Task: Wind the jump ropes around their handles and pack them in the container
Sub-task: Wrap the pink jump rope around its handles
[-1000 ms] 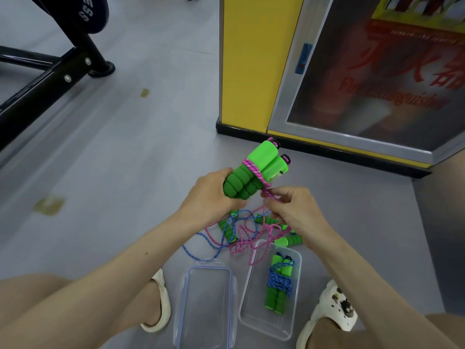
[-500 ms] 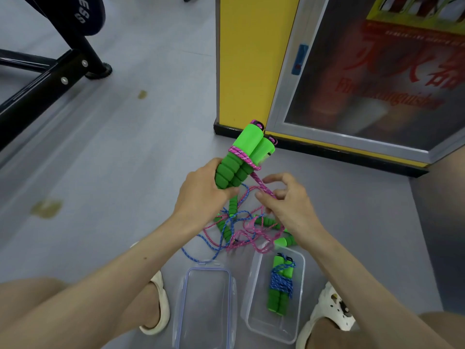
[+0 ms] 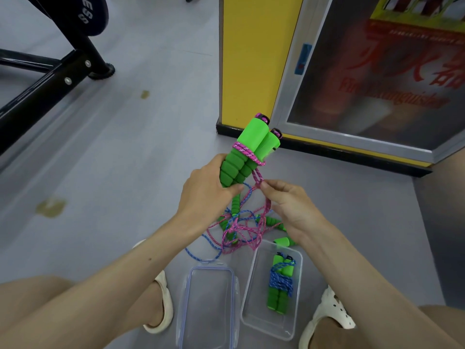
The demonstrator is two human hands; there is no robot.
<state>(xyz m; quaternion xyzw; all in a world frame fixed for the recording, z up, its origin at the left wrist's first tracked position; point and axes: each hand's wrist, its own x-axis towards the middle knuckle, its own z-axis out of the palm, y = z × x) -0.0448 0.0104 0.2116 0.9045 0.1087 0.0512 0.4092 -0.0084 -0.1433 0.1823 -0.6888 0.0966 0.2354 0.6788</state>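
Our left hand [image 3: 203, 190] grips the paired green handles [image 3: 247, 137]; our right hand [image 3: 289, 205] pinches the pink rope [image 3: 257, 175] just below its wraps. Nearer, loose ropes [image 3: 241, 227] tangle just beyond the clear container [image 3: 247, 293]. Open floor [image 3: 113, 159] spreads left.

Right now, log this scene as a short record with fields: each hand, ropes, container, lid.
left hand: grips the paired green handles, which tilt up and away
right hand: pinches the pink rope just below the handles
pink rope: a few turns around the handles; the rest lies loose on the floor, tangled with a blue rope
container: open, on the floor, holds one wound bundle
lid: lies beside the container, on its left
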